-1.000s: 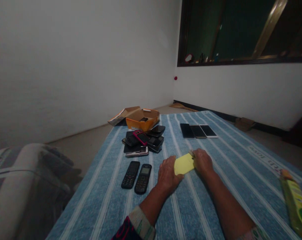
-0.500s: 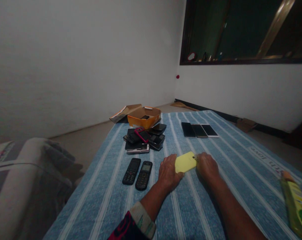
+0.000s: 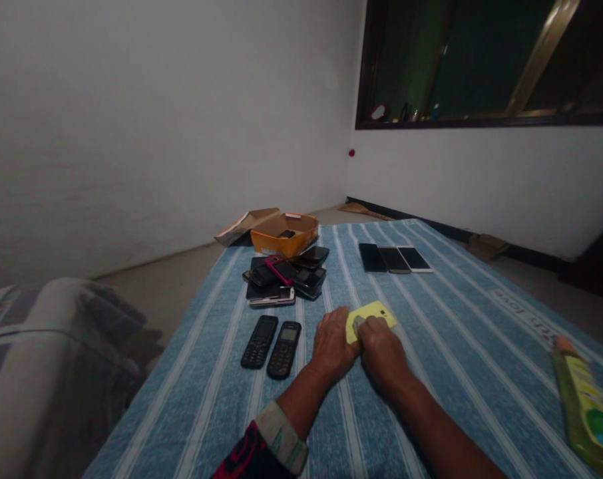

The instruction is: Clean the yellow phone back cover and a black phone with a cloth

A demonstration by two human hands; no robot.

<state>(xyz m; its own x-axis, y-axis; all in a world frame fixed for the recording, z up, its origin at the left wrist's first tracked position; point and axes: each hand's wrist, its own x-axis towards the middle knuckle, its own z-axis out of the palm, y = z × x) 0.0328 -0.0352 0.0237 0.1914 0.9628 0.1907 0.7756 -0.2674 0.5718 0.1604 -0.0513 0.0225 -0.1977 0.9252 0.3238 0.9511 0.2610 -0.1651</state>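
Observation:
A yellow phone-shaped piece [image 3: 380, 313] with a small dark camera spot lies on the blue striped cloth [image 3: 431, 346]. My left hand [image 3: 333, 342] grips its left end, thumb along the near edge. Over its front part is my right hand [image 3: 382, 349], fingers closed around a small greyish wad, perhaps a cloth, pressed on the yellow surface. Two black keypad phones, one [image 3: 259, 342] beside the other [image 3: 284, 350], lie left of my left hand. Beyond them is a pile of phones [image 3: 266, 283], a pink-edged one on top.
Behind the pile stands an open orange box [image 3: 285, 241] with a dark phone inside. Three phones [image 3: 395, 259] lie side by side at the back right. A bottle of yellow-green liquid [image 3: 586, 406] is at the right edge. Grey fabric [image 3: 46, 372] covers something at the left.
My right hand has moved left from the right end of the yellow piece onto its front part, uncovering the camera spot. My left hand has stayed at the left end.

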